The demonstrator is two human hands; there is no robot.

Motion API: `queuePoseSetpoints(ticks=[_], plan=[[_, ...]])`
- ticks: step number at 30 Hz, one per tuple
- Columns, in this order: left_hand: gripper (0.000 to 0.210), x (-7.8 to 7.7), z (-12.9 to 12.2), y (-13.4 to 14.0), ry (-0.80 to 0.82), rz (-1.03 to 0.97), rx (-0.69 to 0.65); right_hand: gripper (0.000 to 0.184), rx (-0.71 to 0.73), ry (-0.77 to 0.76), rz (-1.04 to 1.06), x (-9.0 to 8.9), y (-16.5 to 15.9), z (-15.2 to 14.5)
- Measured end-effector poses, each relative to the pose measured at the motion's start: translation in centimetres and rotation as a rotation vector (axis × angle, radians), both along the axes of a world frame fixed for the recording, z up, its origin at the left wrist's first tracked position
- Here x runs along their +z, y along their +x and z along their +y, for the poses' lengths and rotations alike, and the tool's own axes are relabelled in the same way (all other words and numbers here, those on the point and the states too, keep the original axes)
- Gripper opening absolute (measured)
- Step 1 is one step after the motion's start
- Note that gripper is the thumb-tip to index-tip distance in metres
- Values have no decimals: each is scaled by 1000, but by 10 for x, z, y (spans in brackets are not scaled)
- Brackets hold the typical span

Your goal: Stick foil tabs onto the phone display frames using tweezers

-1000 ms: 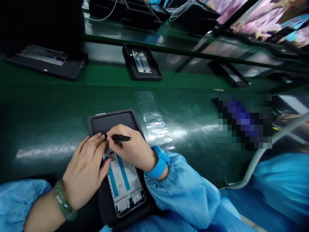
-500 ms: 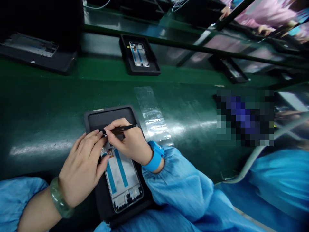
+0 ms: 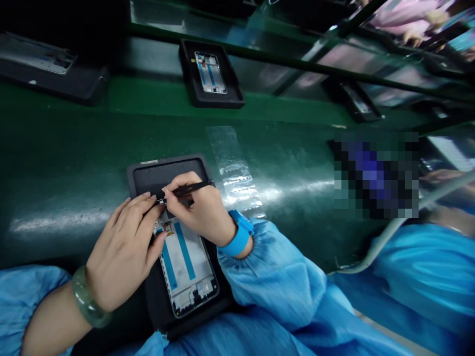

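Observation:
A phone frame (image 3: 198,259) with two blue adhesive strips lies in a black tray (image 3: 171,173) on the green bench. My left hand (image 3: 124,242) rests along the frame's upper left side, its fingers stretched out and the thumb spread away. Dark tweezers (image 3: 193,188) are pinched in my right hand (image 3: 204,212), above the top end of the frame. Their tip comes down close to my left fingertips, beside a small bright part. Fingers hide most of the frame's top end, so I cannot tell what the tip touches.
A clear plastic strip (image 3: 237,170) lies right of the tray. Beyond it, another black tray (image 3: 217,101) holds a similar phone frame (image 3: 211,73). More trays stand at far left and far right. A co-worker's blue sleeve (image 3: 426,257) is at right, behind a pale curved tube (image 3: 386,242).
The whole view has shifted slightly, with everything a little higher in the picture. Both hands stay at the top end of the phone frame, and the tweezers remain in my right hand.

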State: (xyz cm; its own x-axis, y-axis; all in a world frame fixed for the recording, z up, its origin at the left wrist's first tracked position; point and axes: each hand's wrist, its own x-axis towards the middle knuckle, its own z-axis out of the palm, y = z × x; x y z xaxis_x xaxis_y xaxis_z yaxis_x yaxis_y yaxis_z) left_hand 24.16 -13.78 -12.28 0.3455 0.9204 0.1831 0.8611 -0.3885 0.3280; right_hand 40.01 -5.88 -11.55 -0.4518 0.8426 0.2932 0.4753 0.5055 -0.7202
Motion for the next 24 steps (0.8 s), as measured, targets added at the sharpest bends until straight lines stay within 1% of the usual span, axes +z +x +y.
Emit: queuePoseSetpoints(ticks=[3, 5, 8, 12, 14, 18, 21, 24], plan=[[38, 1, -1, 0, 6, 21, -10, 3, 3, -79, 73, 0, 0, 1], [38, 1, -1, 0, 8, 29, -10, 3, 15, -109, 84, 0, -1, 1], [38, 2, -1, 0, 9, 33, -10, 5, 35, -116, 82, -1, -3, 0], [37, 2, -1, 0, 18, 51, -14, 5, -12, -116, 186, -2, -3, 1], [37, 2, -1, 0, 20, 59, -13, 5, -17, -96, 189, -2, -1, 1], [37, 2, -1, -1, 27, 65, -17, 4, 35, -37, 100, -3, 0, 2], [37, 2, 0, -1, 43, 69, -22, 4, 54, 43, 19, -3, 0, 1], [37, 2, 0, -1, 54, 80, -27, 7, 67, 100, -16, -4, 0, 1]])
